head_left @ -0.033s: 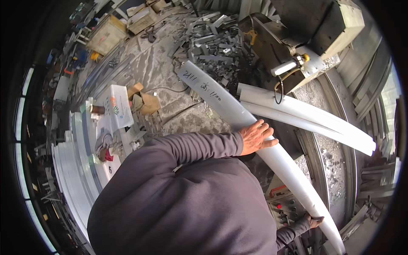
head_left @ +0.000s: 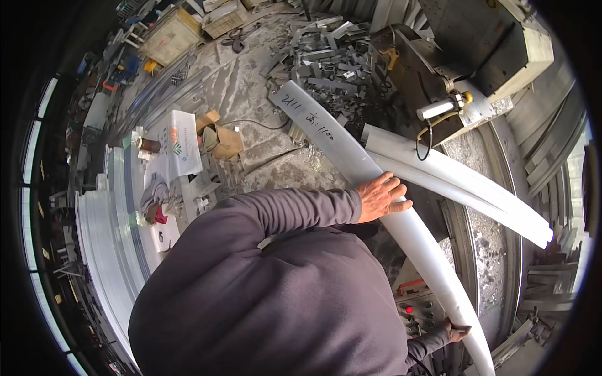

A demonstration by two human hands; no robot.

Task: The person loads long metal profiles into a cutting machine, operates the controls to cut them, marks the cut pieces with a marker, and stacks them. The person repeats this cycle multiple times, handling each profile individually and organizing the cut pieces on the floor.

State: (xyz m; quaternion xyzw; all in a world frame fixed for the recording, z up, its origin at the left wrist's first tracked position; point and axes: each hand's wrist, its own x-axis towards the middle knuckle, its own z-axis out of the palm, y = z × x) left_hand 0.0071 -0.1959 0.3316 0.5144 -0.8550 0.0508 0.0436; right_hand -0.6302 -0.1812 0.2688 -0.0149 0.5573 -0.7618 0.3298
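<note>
A heap of grey metal offcuts [head_left: 326, 53] lies on the floor beyond a cardboard box [head_left: 221, 141].

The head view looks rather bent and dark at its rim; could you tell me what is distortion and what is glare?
Head view: fisheye curves the long white strip under the left hand; black rim is lens edge; daylight blows out at right; right hand sits small, slightly soft.

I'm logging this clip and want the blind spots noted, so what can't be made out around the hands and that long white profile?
Head view only:
- Long white profile: near end cut off by the lower picture edge.
- Right hand: mostly hidden behind the profile and dark sleeve; grip unclear.
- Left hand: palm side hidden; lies on the profile.
- Control panel: partly covered by the person's body.
- Scrap pile: pieces too small to identify.
</note>
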